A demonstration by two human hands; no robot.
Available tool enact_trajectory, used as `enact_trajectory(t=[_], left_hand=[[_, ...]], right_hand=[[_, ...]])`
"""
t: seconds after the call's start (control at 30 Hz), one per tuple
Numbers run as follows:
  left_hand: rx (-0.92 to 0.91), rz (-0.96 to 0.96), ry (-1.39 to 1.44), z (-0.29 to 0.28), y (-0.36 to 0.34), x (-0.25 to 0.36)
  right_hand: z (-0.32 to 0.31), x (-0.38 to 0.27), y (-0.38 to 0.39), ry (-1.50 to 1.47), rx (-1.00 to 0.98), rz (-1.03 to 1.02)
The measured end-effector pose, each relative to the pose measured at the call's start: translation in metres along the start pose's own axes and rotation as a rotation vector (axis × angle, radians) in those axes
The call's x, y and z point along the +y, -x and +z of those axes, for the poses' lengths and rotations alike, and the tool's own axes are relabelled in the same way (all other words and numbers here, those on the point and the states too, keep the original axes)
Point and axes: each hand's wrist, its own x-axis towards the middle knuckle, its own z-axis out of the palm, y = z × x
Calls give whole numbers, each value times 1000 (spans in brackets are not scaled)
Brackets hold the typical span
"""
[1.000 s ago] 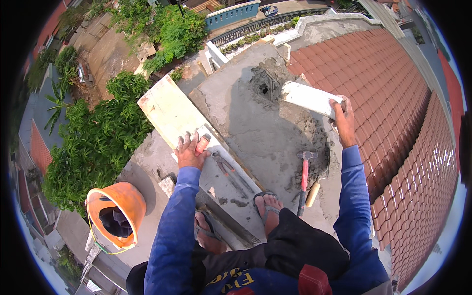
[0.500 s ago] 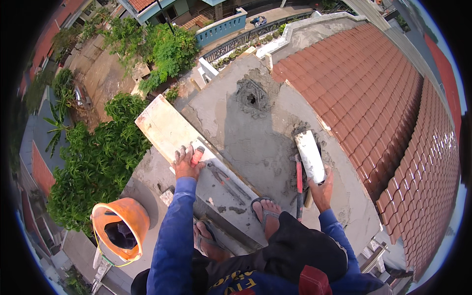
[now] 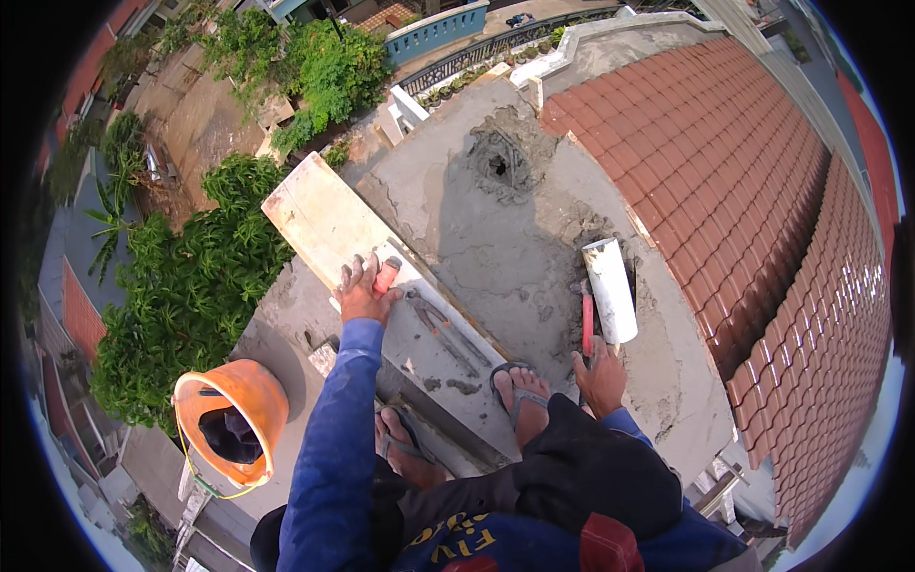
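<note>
My left hand (image 3: 362, 289) rests on a pale board (image 3: 319, 214), its fingers spread. A short red-orange cylinder with a dark end (image 3: 387, 275) lies in the gap between thumb and forefinger. Beside it on the board are pincers (image 3: 434, 315) with long dark handles, smeared with cement. On the right, my right hand (image 3: 600, 377) is closed around the lower end of a red-handled hammer (image 3: 587, 319); its head lies in the mortar. Just right of the hammer a white plastic pipe (image 3: 611, 291) lies on the wet cement, apart from my fingers.
Wet grey mortar (image 3: 496, 257) covers the slab, with a rough hole (image 3: 497, 166) farther off. Brown roof tiles (image 3: 686, 172) rise at the right. An orange bucket (image 3: 272, 410) with dark contents stands at the left. My sandalled foot (image 3: 522, 391) is near the board; trees (image 3: 210, 248) grow beyond the edge.
My right hand has let go of the pipe's near end, moved left and closed on the hammer handle. The pipe lies slightly differently. My left hand has kept its place on the board.
</note>
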Motion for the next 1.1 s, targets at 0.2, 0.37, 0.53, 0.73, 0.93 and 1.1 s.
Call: enact_trajectory(t=[0.2, 0.37, 0.53, 0.73, 0.93, 1.1], left_hand=[[29, 1, 29, 7, -2, -12], [5, -11, 12, 8, -7, -6], [35, 29, 33, 18, -9, -25], [15, 19, 3, 11, -8, -11], [33, 41, -6, 15, -11, -14], [2, -3, -14, 6, -8, -6]], right_hand=[[-7, -23, -11, 162, -33, -18], [18, 9, -8, 92, -4, -91], [1, 2, 5, 71, 2, -97], [-31, 63, -31, -255, 257, 169], [-36, 39, -77, 25, 238, 30], [-25, 55, -84, 66, 235, 58]])
